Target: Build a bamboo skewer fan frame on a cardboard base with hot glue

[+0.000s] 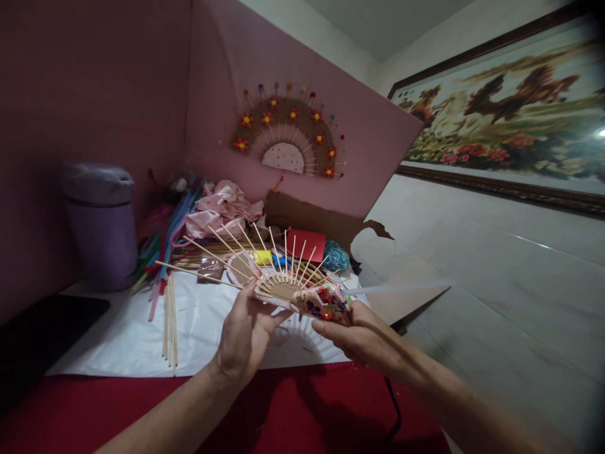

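Note:
My left hand (243, 331) is closed on the edge of a half-round cardboard fan piece (282, 290). Thin wooden sticks (259, 239) spread from its curved edge like rays, and pink cloth shows along its rim. In my right hand (362, 331) is a flower-patterned hot glue gun (324, 302) with a small red light lit. A long pale glue stick (397, 287) juts from its back. The gun lies against the fan piece's right end; its nozzle tip I cannot make out. A black cord (394, 410) hangs below my right wrist.
Behind are crumpled pink cloth (224, 205), coloured pipe cleaners (163, 236), a red card (306, 244), blue yarn (336, 255) and torn brown cardboard (307, 214). A purple bin (101, 227) stands left. Loose sticks (170, 328) lie on white sheeting (118, 334). A flowered fan (288, 116) hangs on the pink board.

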`<state>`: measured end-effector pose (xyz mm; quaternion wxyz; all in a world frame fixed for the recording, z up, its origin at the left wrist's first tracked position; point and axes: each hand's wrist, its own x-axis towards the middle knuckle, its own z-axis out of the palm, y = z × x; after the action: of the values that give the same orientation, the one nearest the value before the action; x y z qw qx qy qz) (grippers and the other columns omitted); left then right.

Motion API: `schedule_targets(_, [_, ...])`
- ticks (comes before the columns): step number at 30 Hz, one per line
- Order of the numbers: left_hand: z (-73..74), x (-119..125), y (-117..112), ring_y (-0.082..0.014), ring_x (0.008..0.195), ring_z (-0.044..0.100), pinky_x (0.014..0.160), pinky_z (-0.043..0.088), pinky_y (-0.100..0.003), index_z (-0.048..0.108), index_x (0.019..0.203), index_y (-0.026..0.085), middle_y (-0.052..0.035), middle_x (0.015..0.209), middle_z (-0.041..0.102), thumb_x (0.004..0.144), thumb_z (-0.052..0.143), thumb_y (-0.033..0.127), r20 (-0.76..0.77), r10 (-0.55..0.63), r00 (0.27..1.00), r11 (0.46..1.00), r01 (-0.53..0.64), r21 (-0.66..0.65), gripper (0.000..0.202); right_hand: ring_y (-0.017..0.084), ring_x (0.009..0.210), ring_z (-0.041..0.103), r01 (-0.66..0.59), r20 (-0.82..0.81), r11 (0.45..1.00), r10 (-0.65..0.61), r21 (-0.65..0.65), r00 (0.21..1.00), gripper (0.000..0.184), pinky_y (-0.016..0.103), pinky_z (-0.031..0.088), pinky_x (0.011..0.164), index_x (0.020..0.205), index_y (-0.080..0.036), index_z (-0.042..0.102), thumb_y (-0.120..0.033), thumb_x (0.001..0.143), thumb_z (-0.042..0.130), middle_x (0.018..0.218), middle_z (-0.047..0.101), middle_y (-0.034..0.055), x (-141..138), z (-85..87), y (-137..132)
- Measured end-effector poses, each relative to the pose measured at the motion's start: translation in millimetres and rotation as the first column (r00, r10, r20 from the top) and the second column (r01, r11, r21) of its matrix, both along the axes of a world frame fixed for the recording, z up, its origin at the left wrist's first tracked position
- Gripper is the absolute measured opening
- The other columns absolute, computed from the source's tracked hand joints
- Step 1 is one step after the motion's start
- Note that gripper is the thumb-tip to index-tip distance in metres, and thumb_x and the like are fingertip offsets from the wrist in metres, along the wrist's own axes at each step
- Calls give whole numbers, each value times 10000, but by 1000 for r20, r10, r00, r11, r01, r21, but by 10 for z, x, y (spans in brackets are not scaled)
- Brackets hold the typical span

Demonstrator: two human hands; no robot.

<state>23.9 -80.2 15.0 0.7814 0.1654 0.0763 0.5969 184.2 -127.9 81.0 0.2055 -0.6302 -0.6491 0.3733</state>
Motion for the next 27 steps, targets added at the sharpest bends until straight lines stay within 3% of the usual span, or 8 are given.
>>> schedule_targets(8, [-11, -3, -10, -270, 991, 587, 860, 472, -479, 558, 1153, 184, -104, 1054, 643, 837, 505, 290, 3, 12, 1000, 1000, -12, -5, 338, 72, 504, 260, -44, -56, 995, 48, 85, 997, 272, 218, 214, 458, 703, -173, 461, -408, 789, 570, 555, 332, -57, -3, -25, -3])
schedule_targets(15, [-13, -2, -5, -271, 1003, 578, 847, 481, -467, 559, 1152, 176, -115, 1069, 634, 848, 490, 308, 3, 13, 1000, 1000, -13, -1, 339, 91, 560, 265, -79, -91, 994, 85, 73, 992, 225, 235, 233, 497, 765, -162, 516, -378, 788, 575, 628, 371, -31, -12, -37, -7])
schedule_targets(27, [-12, -21, -16, -271, 1024, 570, 863, 471, -465, 557, 1154, 176, -111, 1050, 642, 850, 489, 308, -11, 18, 1000, 1000, -18, 21, 338, 76, 504, 287, -11, -38, 1000, 12, 14, 999, 310, 227, 222, 471, 636, -179, 407, -400, 782, 568, 532, 352, -52, 34, -38, -46])
